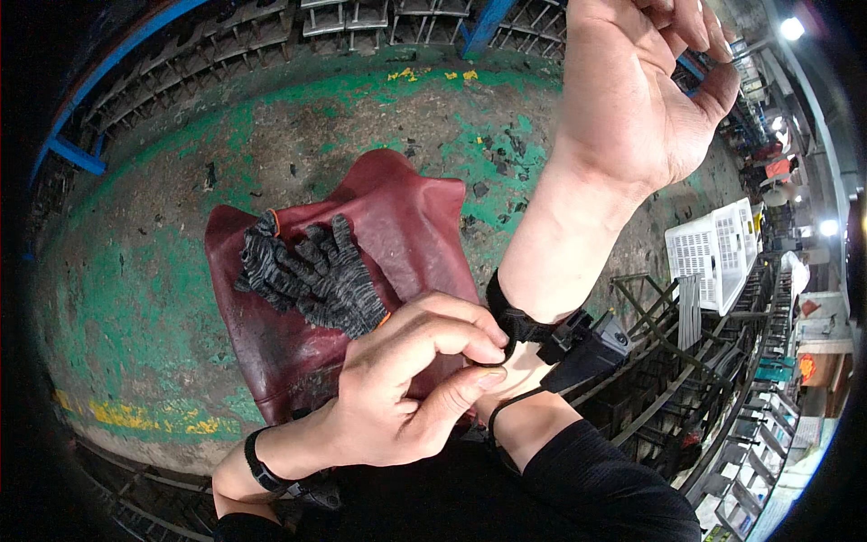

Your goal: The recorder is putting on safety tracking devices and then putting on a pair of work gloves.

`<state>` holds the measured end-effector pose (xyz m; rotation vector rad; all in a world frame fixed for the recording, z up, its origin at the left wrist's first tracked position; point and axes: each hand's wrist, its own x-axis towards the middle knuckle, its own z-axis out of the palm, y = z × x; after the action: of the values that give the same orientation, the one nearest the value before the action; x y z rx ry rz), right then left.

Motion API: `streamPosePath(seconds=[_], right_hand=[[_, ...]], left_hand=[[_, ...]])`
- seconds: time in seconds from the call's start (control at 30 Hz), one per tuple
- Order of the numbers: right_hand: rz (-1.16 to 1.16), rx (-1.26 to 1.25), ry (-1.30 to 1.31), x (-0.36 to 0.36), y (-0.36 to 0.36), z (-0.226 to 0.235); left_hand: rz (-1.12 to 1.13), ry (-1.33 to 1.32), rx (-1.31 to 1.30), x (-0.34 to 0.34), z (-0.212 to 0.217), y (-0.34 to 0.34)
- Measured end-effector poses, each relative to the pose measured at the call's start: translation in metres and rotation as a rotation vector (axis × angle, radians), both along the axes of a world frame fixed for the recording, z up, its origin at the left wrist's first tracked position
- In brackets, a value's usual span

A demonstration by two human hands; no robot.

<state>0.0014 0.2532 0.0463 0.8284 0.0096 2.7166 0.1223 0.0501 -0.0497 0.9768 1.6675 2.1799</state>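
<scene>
from the head view, your left hand [406, 388] pinches the black wrist strap [517, 322] around your raised right forearm, thumb and forefinger pressed together on it beside the small black device [587, 348]; your right hand [632, 81] is loosely curled, holding nothing. the strap looks thin, soft and light, so grip near its buckle. knit gloves [312, 271] lie on a maroon bag [406, 212] on the floor [163, 235].

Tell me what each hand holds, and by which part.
The left hand pinches the black wrist strap at its loose end, on the right forearm. The right hand holds nothing.
</scene>
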Motion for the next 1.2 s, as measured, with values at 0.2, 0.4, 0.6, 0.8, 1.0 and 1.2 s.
streamPosePath(seconds=[0.2, 0.4, 0.6, 0.8, 1.0, 1.2], right_hand=[[-0.002, 0.017, 0.054, 0.007, -0.006, 0.011], [0.03, 0.058, 0.126, 0.016, -0.02, 0.023], [0.017, 0.077, 0.146, 0.016, -0.035, 0.024], [-0.027, 0.088, 0.134, 0.008, -0.043, 0.017], [-0.089, 0.093, 0.065, -0.007, -0.045, 0.0], [-0.188, 0.047, -0.243, -0.032, -0.048, -0.029]], left_hand=[[0.078, -0.021, 0.069, -0.007, -0.006, -0.002], [0.037, -0.214, 0.126, -0.011, -0.015, 0.005], [-0.093, -0.329, 0.172, -0.013, -0.024, 0.012], [-0.2, -0.428, 0.24, -0.016, -0.031, 0.013], [-0.093, -0.422, 0.159, -0.015, -0.033, 0.017], [0.466, 0.501, -0.171, -0.027, -0.033, 0.01]])
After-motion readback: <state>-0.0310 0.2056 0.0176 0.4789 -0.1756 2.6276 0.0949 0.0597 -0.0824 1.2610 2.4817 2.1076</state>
